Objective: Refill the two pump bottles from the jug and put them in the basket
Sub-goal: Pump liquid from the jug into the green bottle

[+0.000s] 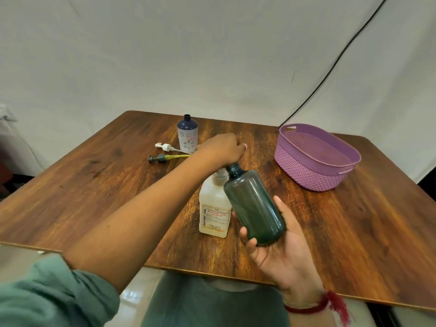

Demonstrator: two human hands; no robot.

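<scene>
A white jug (213,208) with a printed label stands in the middle of the table. My left hand (221,149) lies over its top, fingers curled down round the grey pump head (221,177), which is mostly hidden. My right hand (278,241) holds a dark green bottle (253,206) from below, tilted, with its open neck right at the jug's pump. A blue-and-white bottle (187,135) stands uncapped at the back. Beside it lie a white pump (165,147) and a dark pump with a yellow tube (160,158). The purple basket (316,171) sits at the right, nothing in it.
The wooden table (94,197) has a rounded front edge close to my body. A black cable (330,74) runs down the white backdrop behind the basket. My left forearm crosses the table in front of the jug.
</scene>
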